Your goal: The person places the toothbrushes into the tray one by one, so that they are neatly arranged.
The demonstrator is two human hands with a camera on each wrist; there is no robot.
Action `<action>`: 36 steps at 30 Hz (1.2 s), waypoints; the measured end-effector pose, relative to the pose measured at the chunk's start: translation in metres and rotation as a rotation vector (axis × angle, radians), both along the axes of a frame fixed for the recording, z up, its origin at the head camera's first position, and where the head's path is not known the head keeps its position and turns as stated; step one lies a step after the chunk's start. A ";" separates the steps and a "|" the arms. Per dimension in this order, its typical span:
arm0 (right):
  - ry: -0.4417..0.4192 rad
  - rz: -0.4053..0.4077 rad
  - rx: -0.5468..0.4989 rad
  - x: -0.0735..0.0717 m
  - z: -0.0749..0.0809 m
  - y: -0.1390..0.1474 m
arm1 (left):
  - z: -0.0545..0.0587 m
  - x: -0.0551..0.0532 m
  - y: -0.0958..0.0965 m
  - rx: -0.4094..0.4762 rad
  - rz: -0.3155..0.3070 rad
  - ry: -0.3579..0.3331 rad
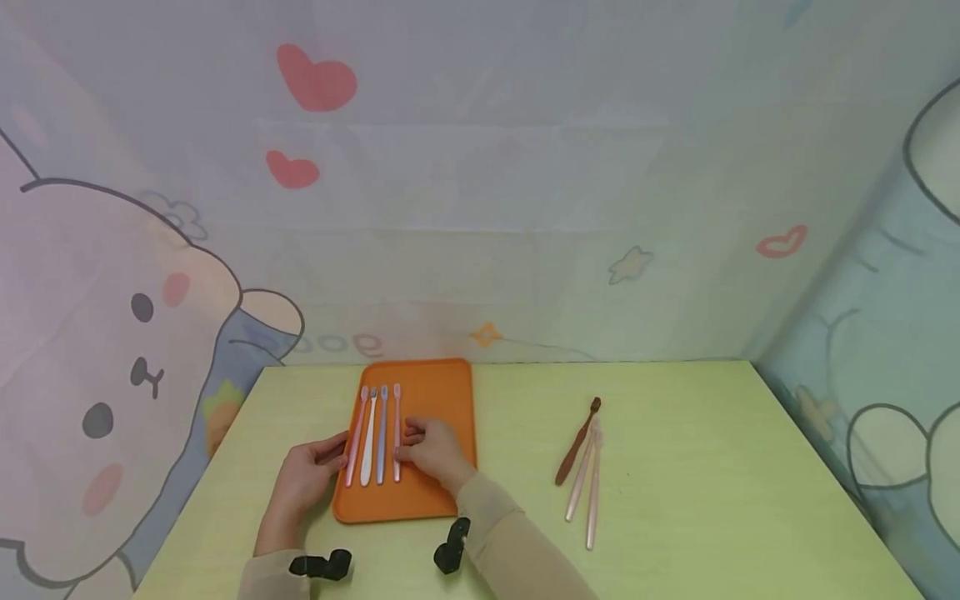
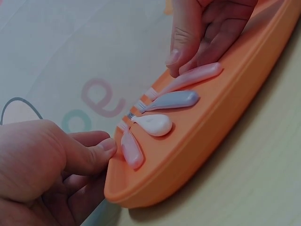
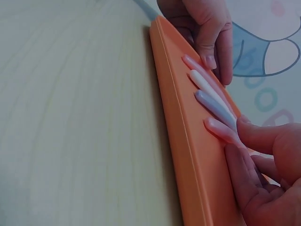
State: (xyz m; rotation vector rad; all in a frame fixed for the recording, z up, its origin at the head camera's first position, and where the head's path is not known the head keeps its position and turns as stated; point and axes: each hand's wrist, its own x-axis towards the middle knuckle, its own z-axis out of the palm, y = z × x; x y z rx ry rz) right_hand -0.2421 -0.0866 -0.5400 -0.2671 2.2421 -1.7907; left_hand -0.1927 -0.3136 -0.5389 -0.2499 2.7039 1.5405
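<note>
On an orange tray point(image 1: 438, 392), several toothbrushes lie side by side, heads toward the back wall: a pink toothbrush point(image 1: 356, 442) at the left, a white toothbrush point(image 1: 368, 450), a blue toothbrush point(image 1: 382, 442) and another pink toothbrush point(image 1: 397, 407). My left hand point(image 1: 303, 479) holds the tray's left edge, thumb at the rim beside the leftmost brush. Over the tray, my right hand point(image 1: 435, 454) pinches the rightmost pink toothbrush; in the right wrist view its thumb and fingers point(image 3: 242, 179) lie on either side of that handle point(image 3: 218, 128).
Right of the tray, a brown toothbrush point(image 1: 573, 450) and two pale pink toothbrushes point(image 1: 593, 508) lie bunched on the light yellow-green table point(image 1: 690, 467). A printed cloth wall point(image 1: 525, 183) rises behind the table's back edge. Each wrist wears a black camera mount point(image 1: 322, 565).
</note>
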 end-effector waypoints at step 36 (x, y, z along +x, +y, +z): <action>0.064 0.033 -0.087 0.019 0.026 0.065 | 0.000 -0.001 0.000 -0.011 -0.025 0.000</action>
